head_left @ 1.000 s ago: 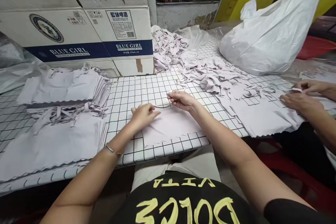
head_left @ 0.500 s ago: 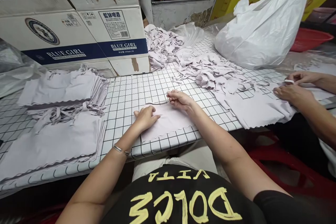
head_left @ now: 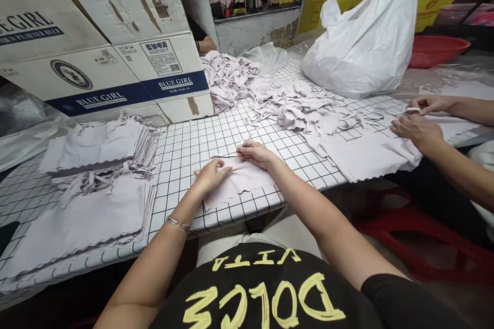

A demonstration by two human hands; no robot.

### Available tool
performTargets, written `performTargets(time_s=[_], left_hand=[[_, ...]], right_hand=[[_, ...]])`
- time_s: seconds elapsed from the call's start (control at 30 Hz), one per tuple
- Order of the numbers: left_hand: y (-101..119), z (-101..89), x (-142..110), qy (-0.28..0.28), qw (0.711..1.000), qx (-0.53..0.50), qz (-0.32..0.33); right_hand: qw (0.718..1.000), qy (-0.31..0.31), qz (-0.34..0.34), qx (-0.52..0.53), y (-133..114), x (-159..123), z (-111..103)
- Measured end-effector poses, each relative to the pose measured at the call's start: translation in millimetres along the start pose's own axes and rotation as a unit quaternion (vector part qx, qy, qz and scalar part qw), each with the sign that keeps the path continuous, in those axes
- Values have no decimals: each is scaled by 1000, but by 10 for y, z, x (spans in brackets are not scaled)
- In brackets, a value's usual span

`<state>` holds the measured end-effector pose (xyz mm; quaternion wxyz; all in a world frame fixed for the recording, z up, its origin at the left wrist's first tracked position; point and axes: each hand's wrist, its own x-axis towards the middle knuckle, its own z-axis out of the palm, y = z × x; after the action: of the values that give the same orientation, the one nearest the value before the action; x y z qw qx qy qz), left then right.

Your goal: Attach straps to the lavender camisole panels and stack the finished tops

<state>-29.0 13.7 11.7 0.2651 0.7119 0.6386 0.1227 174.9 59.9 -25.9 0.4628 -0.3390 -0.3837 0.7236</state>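
A pale lilac cloth piece with a wavy lower edge lies near the front edge of the table. My left hand rests on its left side, thumb and fingers apart. At its upper edge, my right hand is closed in a pinch on a thin fabric strap; the fingers partly hide the strap. To the left are a nearer stack of lilac cloth pieces and a farther stack, with straps bunched along their upper edges.
Loose lilac pieces are heaped across the grid-patterned tablecloth. Behind stand a white beer carton and a white plastic bag. At right, a co-worker's hands hold a white strip. A red stool is below.
The view has shifted slightly, moving the surroundings in the picture. My right hand is a little closer to my left, still pinching the strap. My left hand stays on the cloth.
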Motion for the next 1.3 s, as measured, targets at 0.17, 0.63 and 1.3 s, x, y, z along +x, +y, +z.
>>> performTargets(time_s=[0.17, 0.63, 1.3], left_hand=[[45, 84, -5, 51, 997, -46, -29], [76, 249, -19, 177, 975, -130, 11], [42, 317, 20, 194, 977, -81, 41]], right_hand=[[991, -4, -62, -118, 39, -29, 82], [946, -27, -153, -284, 118, -60, 199], [916, -22, -171, -364, 130, -45, 212]])
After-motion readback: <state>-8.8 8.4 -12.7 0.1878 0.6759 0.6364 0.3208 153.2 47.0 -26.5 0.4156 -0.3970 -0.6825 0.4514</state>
